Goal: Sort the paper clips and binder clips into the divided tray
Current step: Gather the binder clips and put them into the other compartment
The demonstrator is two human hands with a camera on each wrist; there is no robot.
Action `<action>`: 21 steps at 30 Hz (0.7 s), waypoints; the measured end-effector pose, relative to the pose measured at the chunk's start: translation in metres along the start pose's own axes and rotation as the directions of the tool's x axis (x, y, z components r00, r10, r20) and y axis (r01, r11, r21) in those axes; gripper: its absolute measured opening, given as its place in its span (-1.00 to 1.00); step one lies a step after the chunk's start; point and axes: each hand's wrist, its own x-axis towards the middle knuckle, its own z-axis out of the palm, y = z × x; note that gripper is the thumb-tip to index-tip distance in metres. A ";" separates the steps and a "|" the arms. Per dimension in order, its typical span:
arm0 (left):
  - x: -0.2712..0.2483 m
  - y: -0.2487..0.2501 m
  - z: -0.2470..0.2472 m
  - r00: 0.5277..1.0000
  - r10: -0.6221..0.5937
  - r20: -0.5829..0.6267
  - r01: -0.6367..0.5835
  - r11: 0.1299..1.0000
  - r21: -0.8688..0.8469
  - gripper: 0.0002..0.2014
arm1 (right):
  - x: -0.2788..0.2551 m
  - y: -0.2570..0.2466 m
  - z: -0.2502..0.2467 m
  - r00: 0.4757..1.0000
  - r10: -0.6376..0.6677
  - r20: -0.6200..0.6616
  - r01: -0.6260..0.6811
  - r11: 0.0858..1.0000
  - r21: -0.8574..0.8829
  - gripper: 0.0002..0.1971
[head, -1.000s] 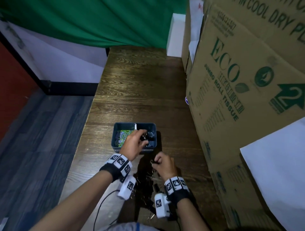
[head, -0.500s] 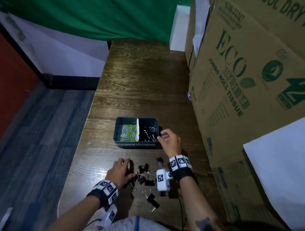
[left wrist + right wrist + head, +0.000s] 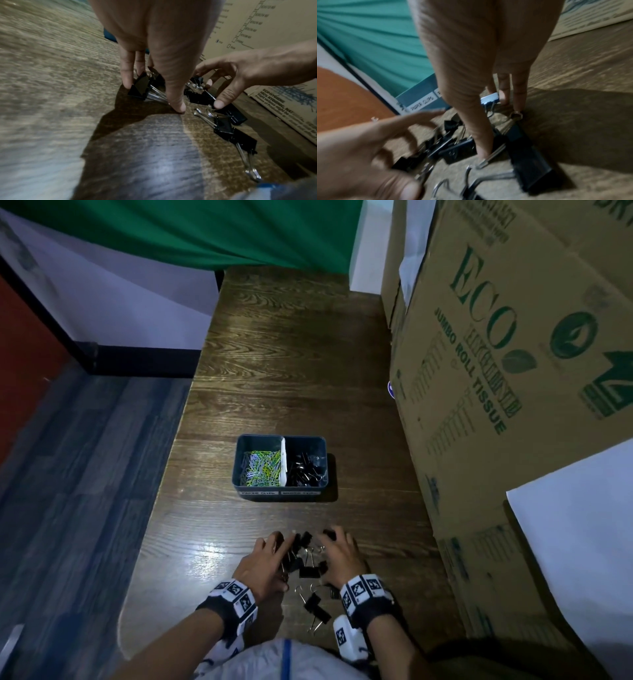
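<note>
The dark blue divided tray (image 3: 239, 453) holds coloured paper clips (image 3: 262, 467) on its left and black binder clips (image 3: 305, 470) on its right. Nearer me, several loose black binder clips (image 3: 308, 571) lie on the wooden table. Both hands are down on this pile. My left hand (image 3: 277, 559) stands on its fingertips (image 3: 126, 81), with one clip (image 3: 139, 88) between fingers and thumb, not lifted. My right hand (image 3: 330, 553) arches over the pile's right side, its thumb (image 3: 483, 151) resting among the clips (image 3: 529, 159). Neither hand plainly grips anything.
Tall cardboard boxes (image 3: 496, 371) wall off the table's right side, with a white sheet (image 3: 582, 542) at lower right. The table's left edge (image 3: 164, 491) drops to grey floor. Green cloth (image 3: 205, 234) hangs at the back. Two more clips (image 3: 317, 609) lie near my wrists.
Half a second ago my right hand was at the tray's binder clip side. It has come back to the pile, where my left hand has shifted a little to the right.
</note>
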 end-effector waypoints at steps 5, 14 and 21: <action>0.009 0.010 -0.006 0.999 0.037 -0.004 -0.037 0.999 0.021 0.04 | 0.002 -0.012 0.003 0.996 -0.051 -0.077 0.052 0.999 0.001 -0.23; 0.008 0.001 -0.019 0.997 -0.016 -0.069 0.009 0.994 -0.109 -0.43 | 0.005 -0.019 -0.005 0.990 0.095 -0.105 -0.084 0.991 0.105 -0.57; 0.005 -0.002 -0.029 0.984 0.003 -0.180 -0.028 0.990 -0.139 -0.80 | 0.005 -0.019 -0.012 0.967 0.205 -0.152 -0.167 0.958 0.234 -0.84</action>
